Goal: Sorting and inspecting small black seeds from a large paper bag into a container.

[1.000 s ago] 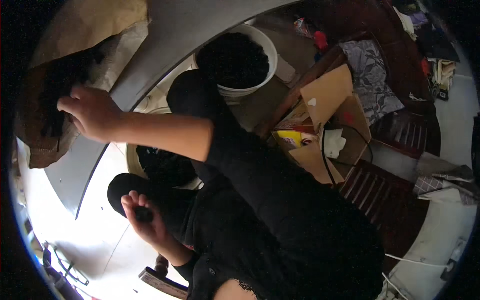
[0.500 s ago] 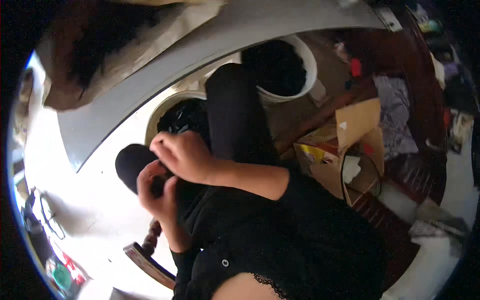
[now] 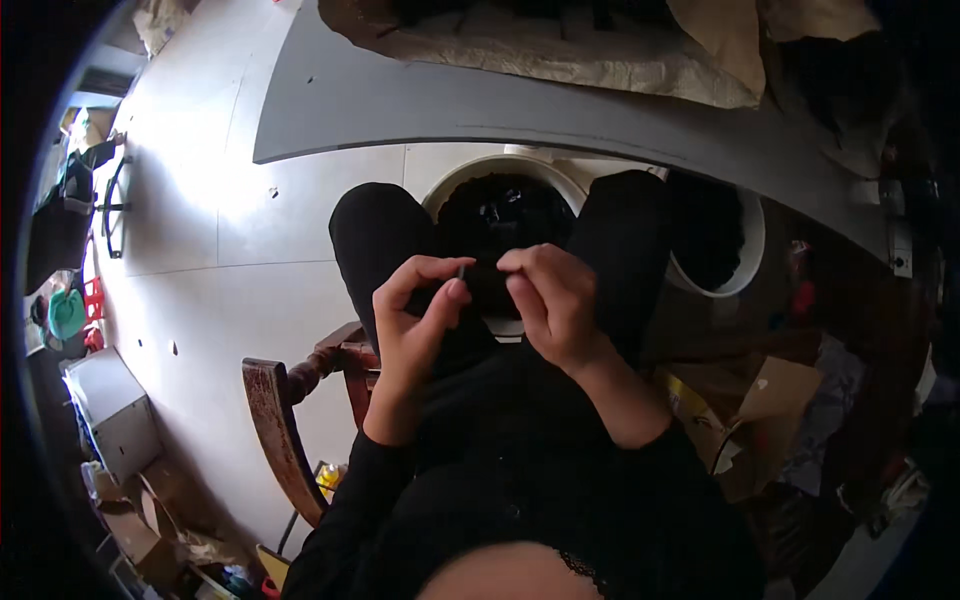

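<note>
Above my lap, my left hand (image 3: 415, 315) pinches a small dark piece (image 3: 462, 271) between thumb and forefinger. A short gap away, my right hand (image 3: 555, 305) has its thumb and fingers drawn together in a pinch. Whatever sits in those fingers, if anything, is too small or dark to see. Beyond both hands, between my knees, stands a round pale bucket (image 3: 435, 200) filled with shiny black material (image 3: 510, 210). My right knee stands between it and a second pale bucket (image 3: 752, 245) with black contents.
A grey tabletop (image 3: 400, 105) crosses ahead, bearing crumpled brown paper (image 3: 600, 72). A wooden chair arm (image 3: 275, 430) lies at my left. An opened cardboard box (image 3: 775, 390) stands to the right. Boxes (image 3: 135, 535) and a white cabinet (image 3: 112, 410) line the far left.
My view has swung round and levelled. My hands, earlier close together with the right one higher, are now side by side before the middle bucket, and the small dark piece shows.
</note>
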`<state>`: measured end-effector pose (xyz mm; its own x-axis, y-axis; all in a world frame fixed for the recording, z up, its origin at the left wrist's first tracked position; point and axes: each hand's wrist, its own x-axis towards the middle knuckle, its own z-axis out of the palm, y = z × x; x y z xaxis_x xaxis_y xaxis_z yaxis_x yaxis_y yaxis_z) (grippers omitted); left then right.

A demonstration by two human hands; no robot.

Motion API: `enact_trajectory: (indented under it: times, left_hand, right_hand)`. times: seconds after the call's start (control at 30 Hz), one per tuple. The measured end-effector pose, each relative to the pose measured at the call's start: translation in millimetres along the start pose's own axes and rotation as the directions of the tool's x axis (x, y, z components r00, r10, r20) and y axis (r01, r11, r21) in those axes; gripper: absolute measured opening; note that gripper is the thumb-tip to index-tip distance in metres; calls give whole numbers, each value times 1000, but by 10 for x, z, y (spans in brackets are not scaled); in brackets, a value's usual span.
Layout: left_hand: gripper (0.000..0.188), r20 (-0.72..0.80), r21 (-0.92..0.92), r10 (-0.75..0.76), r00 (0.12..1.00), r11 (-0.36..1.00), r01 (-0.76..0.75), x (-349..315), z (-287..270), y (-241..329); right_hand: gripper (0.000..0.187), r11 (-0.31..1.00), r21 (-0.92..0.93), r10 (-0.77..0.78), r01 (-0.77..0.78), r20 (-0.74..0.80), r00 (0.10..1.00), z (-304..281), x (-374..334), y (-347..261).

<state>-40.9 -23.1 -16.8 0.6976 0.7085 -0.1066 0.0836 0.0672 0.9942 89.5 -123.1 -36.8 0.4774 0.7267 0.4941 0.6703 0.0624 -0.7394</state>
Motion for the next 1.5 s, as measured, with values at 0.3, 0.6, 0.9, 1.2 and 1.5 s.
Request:
enact_trajectory:
  times: [0.3,0.6,0.9,1.2,1.5]
  left_hand:
    - [20,107,-165,-84,991,981,101,37,53,-13]
    - [20,177,-210,121,977,974,-82,77,-71,-110]
    - [25,237,-115,101,966,990,-75,0,-125,-102]
    - [27,584,-117,360,727,924,-364,52,-292,-5]
    - [39,379,-94,293,878,956,-278,46,-219,17]
  right_hand:
    - [26,380,745,450,-549,369,813,75,-71,-210]
    - [28,-138,734,389,-665,657,645,51,-96,-221]
    - [22,33,678,351,-734,680,644,33,-185,-146]
    - [30,491,504,-10,-711,819,574,-170,-207,-296]
    - [25,890,360,23,-281,580,814,-126,-103,-373]
